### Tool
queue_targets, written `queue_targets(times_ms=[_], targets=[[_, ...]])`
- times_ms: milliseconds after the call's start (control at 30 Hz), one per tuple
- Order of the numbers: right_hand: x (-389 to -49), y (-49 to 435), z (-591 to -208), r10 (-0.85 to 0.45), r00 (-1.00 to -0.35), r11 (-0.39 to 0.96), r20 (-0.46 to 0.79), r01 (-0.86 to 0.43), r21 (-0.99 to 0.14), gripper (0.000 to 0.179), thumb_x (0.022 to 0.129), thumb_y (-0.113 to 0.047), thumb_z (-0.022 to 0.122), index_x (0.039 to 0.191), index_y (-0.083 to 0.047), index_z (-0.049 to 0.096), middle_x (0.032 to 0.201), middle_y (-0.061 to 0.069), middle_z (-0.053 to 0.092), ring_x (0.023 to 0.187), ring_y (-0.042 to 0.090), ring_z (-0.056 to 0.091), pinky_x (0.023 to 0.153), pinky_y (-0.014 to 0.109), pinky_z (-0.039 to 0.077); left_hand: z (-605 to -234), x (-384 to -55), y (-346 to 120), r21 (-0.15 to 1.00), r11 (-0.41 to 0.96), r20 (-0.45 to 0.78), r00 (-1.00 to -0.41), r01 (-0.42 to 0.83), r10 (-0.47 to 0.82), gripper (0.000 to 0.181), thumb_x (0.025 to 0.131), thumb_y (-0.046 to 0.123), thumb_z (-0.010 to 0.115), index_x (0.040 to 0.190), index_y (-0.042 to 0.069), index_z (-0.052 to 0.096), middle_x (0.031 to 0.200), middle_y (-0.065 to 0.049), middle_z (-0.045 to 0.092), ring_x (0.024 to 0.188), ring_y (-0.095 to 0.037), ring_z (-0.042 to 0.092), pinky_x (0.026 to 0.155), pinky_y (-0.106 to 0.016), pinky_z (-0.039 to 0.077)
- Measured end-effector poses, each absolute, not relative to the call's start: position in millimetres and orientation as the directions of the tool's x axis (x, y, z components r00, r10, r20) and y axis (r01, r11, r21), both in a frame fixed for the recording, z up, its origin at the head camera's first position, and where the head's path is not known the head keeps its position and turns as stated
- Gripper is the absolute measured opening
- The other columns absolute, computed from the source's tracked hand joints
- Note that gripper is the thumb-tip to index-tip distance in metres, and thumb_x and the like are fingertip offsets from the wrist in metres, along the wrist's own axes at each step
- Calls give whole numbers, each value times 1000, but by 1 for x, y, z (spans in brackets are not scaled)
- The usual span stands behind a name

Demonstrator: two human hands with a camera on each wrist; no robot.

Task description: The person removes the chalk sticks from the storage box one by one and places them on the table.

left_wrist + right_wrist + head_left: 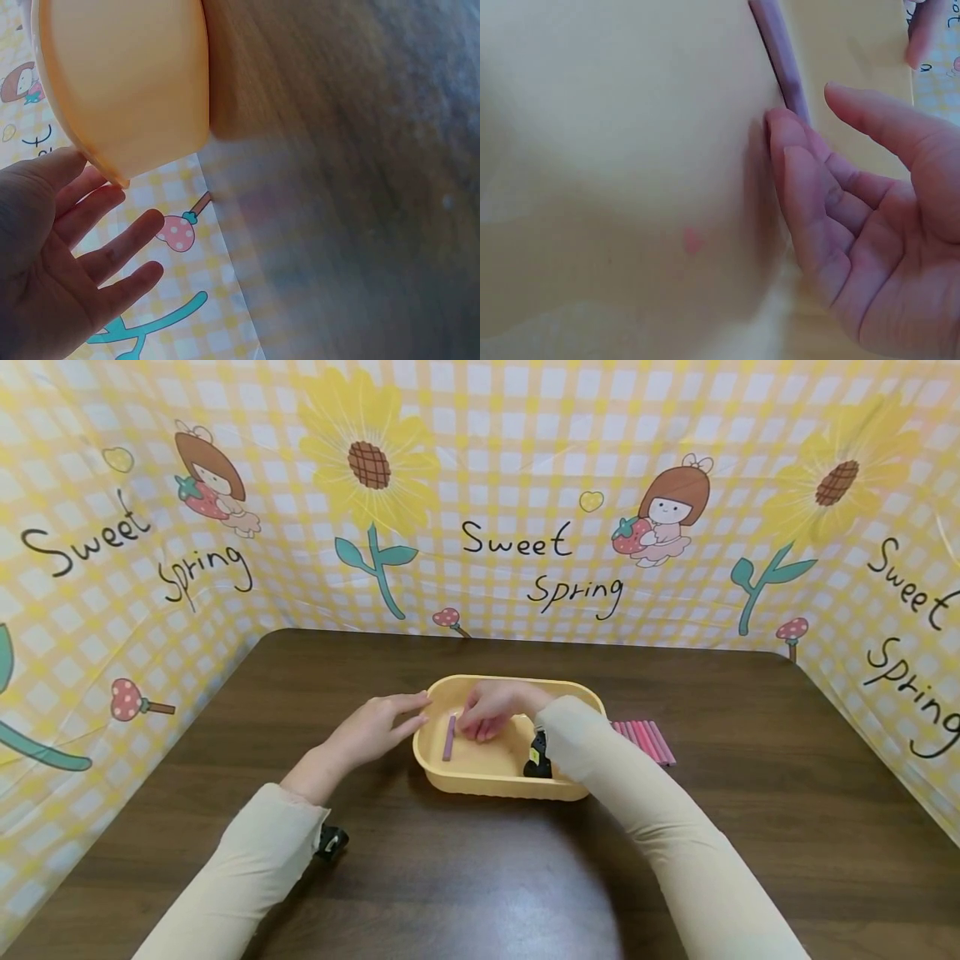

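A yellow oval plastic basin (495,785) stands on the table. Inside it, near the left end, lies a thin purple stick (448,739), also seen in the right wrist view as a purple stick (781,56). My right hand (491,710) reaches down into the basin, just right of the stick. In the right wrist view, its fingertips (784,124) are at the stick's near end, and the thumb stands apart. My left hand (378,727) has its fingers extended at the basin's left end, fingertips at the rim (97,169).
A row of several pink and purple sticks (643,742) lies on the table right of the basin, partly hidden by the right sleeve. The dark wooden table (450,877) is backed by a yellow checked cloth (495,460). A small pink mark (694,241) shows on the basin floor.
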State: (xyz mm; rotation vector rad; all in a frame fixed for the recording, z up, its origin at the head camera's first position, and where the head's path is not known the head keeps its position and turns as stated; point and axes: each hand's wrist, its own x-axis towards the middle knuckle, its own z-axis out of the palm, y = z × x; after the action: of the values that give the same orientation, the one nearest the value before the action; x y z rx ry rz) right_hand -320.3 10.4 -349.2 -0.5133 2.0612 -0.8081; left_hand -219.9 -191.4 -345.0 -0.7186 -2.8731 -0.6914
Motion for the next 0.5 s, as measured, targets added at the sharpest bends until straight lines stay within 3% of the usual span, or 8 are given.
queue_targets(times_ms=[500], targets=[[-315, -2, -348, -569, -593, 758, -570, -109, -643, 35, 88, -31, 64, 66, -4, 61, 54, -2, 55, 44, 4, 48, 46, 13, 45, -344, -219, -190, 397, 789, 196, -883, 470, 427, 40, 94, 19, 56, 129, -1, 54, 133, -17, 54, 123, -32, 53, 104, -48, 43]])
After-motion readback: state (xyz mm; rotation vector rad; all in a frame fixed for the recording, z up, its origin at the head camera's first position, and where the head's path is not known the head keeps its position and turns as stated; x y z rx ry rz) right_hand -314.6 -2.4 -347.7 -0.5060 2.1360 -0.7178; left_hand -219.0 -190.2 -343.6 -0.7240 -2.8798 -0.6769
